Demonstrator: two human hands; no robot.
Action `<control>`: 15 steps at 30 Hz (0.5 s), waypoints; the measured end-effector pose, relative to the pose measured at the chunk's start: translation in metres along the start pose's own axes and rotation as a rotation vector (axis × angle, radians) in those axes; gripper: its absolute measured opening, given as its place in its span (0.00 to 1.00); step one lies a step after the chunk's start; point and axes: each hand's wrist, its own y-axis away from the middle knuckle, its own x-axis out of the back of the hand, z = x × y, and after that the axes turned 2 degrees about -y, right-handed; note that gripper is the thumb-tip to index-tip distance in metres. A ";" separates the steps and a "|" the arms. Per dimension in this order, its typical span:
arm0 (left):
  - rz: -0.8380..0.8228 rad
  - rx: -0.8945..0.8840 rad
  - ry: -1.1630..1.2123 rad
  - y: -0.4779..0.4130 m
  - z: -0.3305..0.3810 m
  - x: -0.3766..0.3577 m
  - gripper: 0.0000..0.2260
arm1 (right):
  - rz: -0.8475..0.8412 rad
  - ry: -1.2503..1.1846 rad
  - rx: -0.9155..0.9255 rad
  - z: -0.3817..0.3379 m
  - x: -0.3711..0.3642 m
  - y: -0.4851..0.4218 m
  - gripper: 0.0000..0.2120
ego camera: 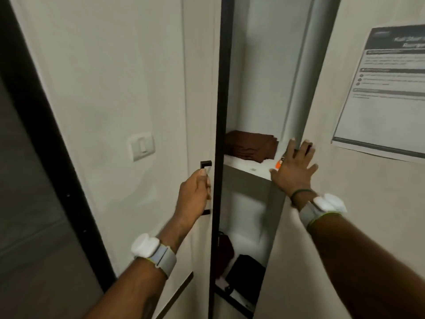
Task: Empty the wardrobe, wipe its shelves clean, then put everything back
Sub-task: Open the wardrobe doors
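Observation:
The white wardrobe stands partly open, showing a narrow gap between two doors. My left hand [195, 194] is shut on the black handle [205, 166] of the left door [202, 88]. My right hand [293, 168] lies flat with spread fingers on the edge of the right door [305, 88]. On the white shelf [246, 168] inside rests a folded brown cloth [250, 146], with a small orange item [278, 164] partly hidden behind my right hand. Below the shelf sit a dark red bag [224, 249] and a black object [246, 272].
A light switch [141, 146] is on the wall left of the wardrobe. A dark door frame [46, 134] runs down the far left. A printed paper notice [386, 93] is stuck on the right door panel.

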 end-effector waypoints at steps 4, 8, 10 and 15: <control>0.114 0.060 0.011 0.009 -0.018 0.060 0.25 | -0.200 -0.614 0.305 -0.104 -0.027 0.088 0.41; 0.182 0.077 0.037 0.004 -0.033 0.107 0.23 | -0.338 -0.721 0.610 -0.194 -0.042 0.160 0.37; 0.181 0.091 0.054 -0.004 -0.048 0.144 0.21 | -0.329 -0.659 0.687 -0.245 -0.055 0.178 0.38; 0.076 0.109 -0.076 -0.029 -0.077 0.206 0.19 | -0.252 -0.557 0.663 -0.302 -0.094 0.185 0.38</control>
